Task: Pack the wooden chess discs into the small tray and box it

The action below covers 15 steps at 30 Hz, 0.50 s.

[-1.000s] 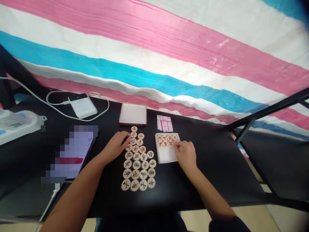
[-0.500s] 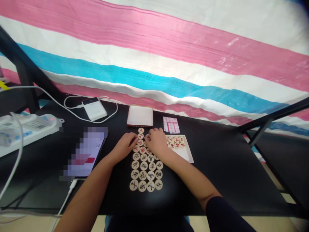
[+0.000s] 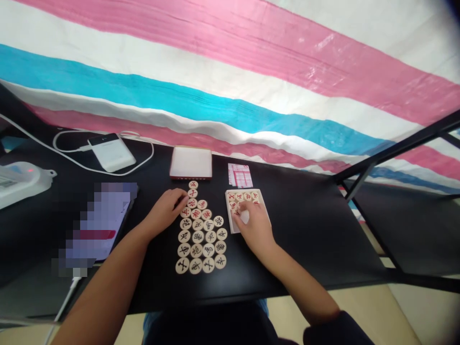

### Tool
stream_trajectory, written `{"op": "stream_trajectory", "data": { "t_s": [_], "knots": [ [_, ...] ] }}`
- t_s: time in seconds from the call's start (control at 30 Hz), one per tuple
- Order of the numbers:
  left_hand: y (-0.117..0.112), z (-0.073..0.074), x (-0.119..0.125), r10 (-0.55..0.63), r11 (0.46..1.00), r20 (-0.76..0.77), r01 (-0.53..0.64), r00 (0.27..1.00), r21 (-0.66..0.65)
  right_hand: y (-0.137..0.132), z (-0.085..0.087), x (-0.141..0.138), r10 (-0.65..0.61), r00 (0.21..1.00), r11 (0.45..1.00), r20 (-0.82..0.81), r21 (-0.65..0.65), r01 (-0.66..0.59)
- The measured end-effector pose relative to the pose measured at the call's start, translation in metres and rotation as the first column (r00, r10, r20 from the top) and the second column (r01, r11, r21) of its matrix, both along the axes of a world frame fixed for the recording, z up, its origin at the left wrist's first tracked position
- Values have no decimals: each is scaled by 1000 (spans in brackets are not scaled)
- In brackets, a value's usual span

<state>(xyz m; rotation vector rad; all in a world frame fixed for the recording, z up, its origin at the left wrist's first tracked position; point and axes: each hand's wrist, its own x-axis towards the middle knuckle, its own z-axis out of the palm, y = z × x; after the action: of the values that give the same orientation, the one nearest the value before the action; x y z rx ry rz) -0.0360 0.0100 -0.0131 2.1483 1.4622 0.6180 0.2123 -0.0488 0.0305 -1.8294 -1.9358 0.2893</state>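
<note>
Xiangqi pieces lie in tapering rows on the black worktop, between my hands. Left hand half-curled, fingertips at the far pieces; right hand curled over the white tray of red-marked pieces, grip unclear.

I see a black table under the fingers, and a pink, white and blue striped tarp hangs beyond them. A dark metal frame stands off to their right, above a beige floor.
</note>
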Motion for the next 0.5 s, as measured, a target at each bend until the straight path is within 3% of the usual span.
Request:
{"op": "stream_trajectory", "data": {
  "t_s": [0.1, 0.2, 0.3, 0.4, 0.5],
  "knots": [
    [0, -1, 0, 10, 1000, -1, -10, 1000, 8, -2, -7, 2, 6, 999, 1000, -49, 6, -6],
    [-2, -1, 0, 17, 1000, 5, -17, 1000, 12, 7, 2, -7, 12, 996, 997, -87, 83, -5],
    [-3, 0, 0, 18, 1000, 13, -18, 1000, 17, 29, 12, -30, 97, 993, 990, -71, 109, -89],
    [-4, 2, -1, 22, 999, 21, -22, 1000, 25, 55, 14, -66, 172, 984, 985, 45, 22, -173],
    [-2, 0, -3, 21, 999, 19, -21, 1000, 24, 75, 9, -98, 158, 974, 983, 161, -120, -139]
  ]
}}
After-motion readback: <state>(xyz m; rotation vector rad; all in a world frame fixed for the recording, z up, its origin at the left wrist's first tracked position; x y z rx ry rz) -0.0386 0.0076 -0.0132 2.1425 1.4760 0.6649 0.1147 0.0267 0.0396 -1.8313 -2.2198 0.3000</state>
